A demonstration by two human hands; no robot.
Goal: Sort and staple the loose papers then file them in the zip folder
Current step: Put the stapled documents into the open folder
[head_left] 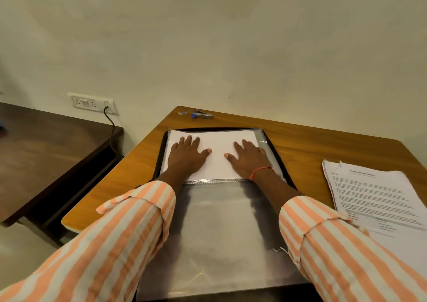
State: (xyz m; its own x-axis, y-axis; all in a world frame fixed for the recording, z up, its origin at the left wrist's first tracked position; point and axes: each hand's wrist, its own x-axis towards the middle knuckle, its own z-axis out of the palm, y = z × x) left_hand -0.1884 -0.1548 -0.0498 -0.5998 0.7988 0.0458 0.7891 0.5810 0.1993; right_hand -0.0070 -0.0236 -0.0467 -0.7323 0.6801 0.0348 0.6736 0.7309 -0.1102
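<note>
**A:** Where are the papers [218, 144] now?

**B:** In the far half of the open folder [160, 156] on the table [323, 144]. The left hand [188, 155] and right hand [248, 160] lie flat on them, fingers straight and spread, grasping nothing.

**A:** So the step is seating them?

**B:** I judge so. Press evenly with both palms. Nudge the papers until every corner sits inside the zip line, then smooth from the middle outward so no sheet buckles.

**A:** And the clear pocket [219, 220] nearer the body?

**B:** It lies under the forearms. Lift the cuffs rather than drag them across it.

**A:** Anything left to file?

**B:** Likely. A printed stack [379, 195] lies at the right, well apart from the folder. The stapler [203, 115] sits by the table's far edge.
</note>
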